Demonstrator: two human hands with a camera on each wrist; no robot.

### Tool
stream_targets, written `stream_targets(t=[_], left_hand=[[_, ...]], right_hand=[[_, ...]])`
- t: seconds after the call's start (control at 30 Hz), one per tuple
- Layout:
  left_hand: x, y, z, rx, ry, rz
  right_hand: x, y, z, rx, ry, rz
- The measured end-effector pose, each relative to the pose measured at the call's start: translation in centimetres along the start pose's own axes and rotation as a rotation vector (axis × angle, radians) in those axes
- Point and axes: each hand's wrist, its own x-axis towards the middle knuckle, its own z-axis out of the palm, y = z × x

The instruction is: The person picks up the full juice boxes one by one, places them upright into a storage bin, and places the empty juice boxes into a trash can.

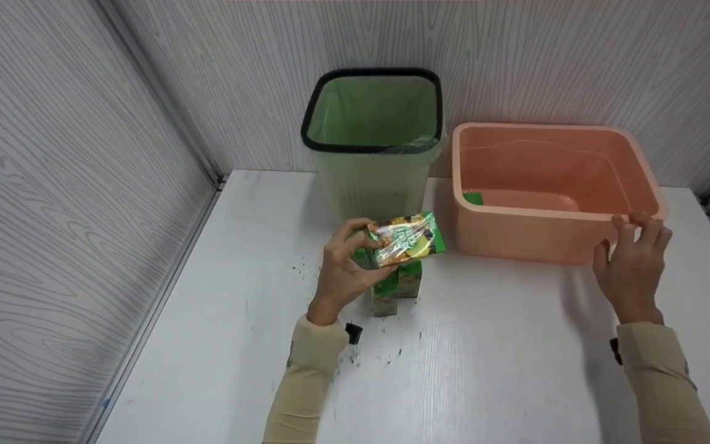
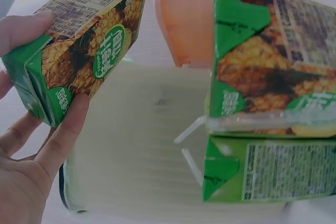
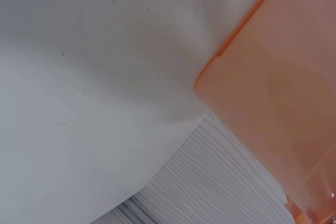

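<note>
My left hand [image 1: 349,259] grips a pineapple juice carton [image 1: 409,239] with green ends, thumb on one side and fingers on the other. It is raised over the white table, in front of the green bin. Close up in the left wrist view, the same juice carton [image 2: 86,45] is tilted. Two more cartons [image 2: 273,61] stand side by side below it, with white straws [image 2: 190,129] by them. My right hand [image 1: 635,265] hooks its fingers over the front rim of the pink tub [image 1: 534,237], near the right corner. The right wrist view does not show its fingers.
A light green bin [image 1: 373,185] with a black rim and a clear liner stands at the back. Inside the tub's left end shows a green carton piece [image 1: 473,198]. A small black object [image 1: 354,333] lies beside my left sleeve; dark specks are scattered about the table.
</note>
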Motion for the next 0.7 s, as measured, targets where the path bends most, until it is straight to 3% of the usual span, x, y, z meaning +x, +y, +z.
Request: stream_targets(t=[0.37,0.7], left_hand=[[0.7,-0.2,1.9,0.005,0.04,0.029],[2.0,0.5,3.4,-0.115,0.086,-0.035]], right_hand=[[-0.1,0.1,0.0,-0.004,0.005,-0.004],[0.0,0.1,0.1,-0.001,0.006,-0.003]])
